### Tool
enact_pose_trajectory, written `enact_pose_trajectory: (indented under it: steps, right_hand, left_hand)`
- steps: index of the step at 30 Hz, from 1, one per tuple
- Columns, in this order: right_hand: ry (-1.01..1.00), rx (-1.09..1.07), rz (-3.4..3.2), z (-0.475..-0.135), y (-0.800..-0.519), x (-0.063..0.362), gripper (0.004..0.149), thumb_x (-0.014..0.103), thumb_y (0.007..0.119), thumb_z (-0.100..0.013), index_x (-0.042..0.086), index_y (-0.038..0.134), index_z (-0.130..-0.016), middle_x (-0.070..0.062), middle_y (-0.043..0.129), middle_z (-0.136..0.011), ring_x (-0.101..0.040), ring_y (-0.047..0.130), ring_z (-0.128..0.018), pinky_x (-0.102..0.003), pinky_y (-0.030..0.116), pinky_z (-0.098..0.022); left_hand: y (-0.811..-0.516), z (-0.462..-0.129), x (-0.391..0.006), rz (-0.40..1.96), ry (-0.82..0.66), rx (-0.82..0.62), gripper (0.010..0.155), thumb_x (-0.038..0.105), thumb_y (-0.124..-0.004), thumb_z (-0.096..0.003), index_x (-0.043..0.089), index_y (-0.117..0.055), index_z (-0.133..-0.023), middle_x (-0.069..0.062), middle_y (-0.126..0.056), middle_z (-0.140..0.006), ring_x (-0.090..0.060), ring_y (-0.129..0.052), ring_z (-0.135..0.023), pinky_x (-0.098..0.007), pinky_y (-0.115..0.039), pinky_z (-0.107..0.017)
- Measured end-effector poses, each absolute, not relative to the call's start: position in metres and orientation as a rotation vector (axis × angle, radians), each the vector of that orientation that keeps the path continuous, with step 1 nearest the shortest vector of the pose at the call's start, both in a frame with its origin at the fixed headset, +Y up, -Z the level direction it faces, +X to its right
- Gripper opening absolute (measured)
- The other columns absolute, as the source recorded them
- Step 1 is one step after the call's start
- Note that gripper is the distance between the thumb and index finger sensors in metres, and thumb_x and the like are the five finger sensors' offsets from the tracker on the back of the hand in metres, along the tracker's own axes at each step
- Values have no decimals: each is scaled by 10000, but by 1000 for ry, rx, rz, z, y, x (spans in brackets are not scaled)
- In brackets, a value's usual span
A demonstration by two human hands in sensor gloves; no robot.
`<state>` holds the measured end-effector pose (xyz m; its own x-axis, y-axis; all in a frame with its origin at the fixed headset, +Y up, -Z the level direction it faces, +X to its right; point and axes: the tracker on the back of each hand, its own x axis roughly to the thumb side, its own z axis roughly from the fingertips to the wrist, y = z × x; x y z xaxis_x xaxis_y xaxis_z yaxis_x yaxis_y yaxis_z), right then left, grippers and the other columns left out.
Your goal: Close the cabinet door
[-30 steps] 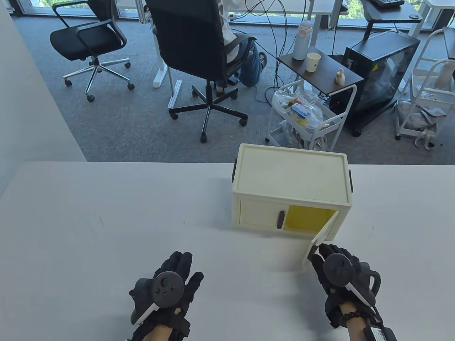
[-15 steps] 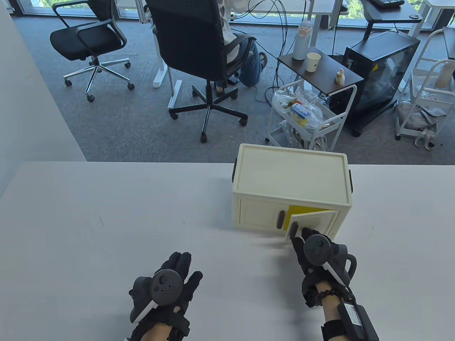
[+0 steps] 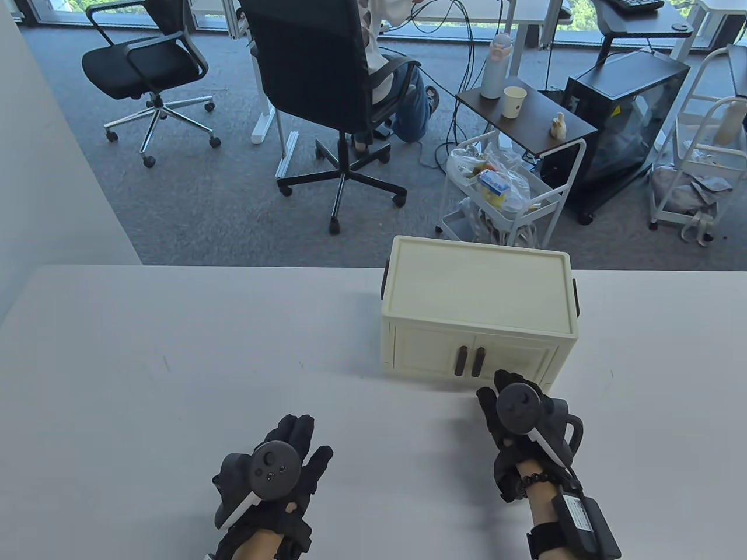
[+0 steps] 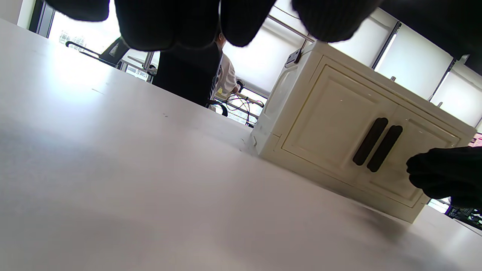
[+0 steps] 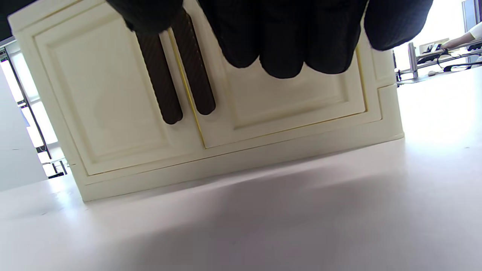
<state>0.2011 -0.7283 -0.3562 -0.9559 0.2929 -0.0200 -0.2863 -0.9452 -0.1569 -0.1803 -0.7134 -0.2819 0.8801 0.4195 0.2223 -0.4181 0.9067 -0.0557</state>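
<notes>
Now flush: cream cabinet door point(image 3: 515, 357)

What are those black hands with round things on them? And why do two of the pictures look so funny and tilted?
Those are a person's two hands in black gloves that sense movement. The round gadget strapped on the back of each hand tracks where it is. One camera looks down at the table. It shows the left hand resting flat and the right hand just in front of a small cream cabinet. The other two cameras sit on the wrists, low and tilted, so the dark fingers hang in from the top. Both cabinet doors are shut, their two dark handles side by side. Neither hand holds anything.
</notes>
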Motion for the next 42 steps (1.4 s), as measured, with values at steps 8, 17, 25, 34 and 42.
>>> enact_pose_trajectory:
  steps: [8,17,25,34,42]
  right_hand:
    - [17,90,2944,-296,-719,228,823,498,586,-601,-34,244,-1127,-368,277,-1135,-661,354,-983,-788,415,-665]
    - [-419,129,3098,-246,-722,262,742,487,604,-582,4,401,-1106,-325,406,-1127,-613,452,-988,-765,462,-667]
    - [-382,45,3034,-247,-720,270,725,483,607,-580,9,437,-1102,-322,431,-1124,-611,464,-988,-766,464,-666]
    - [-411,77,2912,-241,-712,270,719,483,605,-583,8,451,-1101,-322,453,-1122,-614,479,-984,-768,471,-664]
    - [-380,116,2877,-246,-715,265,717,485,602,-584,7,462,-1100,-325,462,-1119,-614,489,-982,-767,476,-664]
  left_hand:
    - [-708,-278,-172,382,-261,22,713,462,-657,-605,9,-503,-1134,-353,-485,-1119,-613,-628,-997,-759,-527,-659]
    - [-694,-269,-163,267,-284,100,734,482,-630,-611,14,-462,-1150,-368,-428,-1131,-648,-539,-1015,-794,-455,-651]
    - [-691,-262,-158,191,-287,118,732,486,-622,-614,15,-462,-1152,-375,-420,-1131,-651,-536,-1014,-790,-460,-654]
    - [-703,-262,-151,134,-284,67,729,489,-622,-610,24,-471,-1150,-370,-426,-1132,-641,-550,-1016,-785,-472,-657]
    - [-707,-263,-152,148,-271,50,724,489,-623,-609,24,-483,-1146,-367,-434,-1131,-638,-560,-1013,-782,-478,-658]
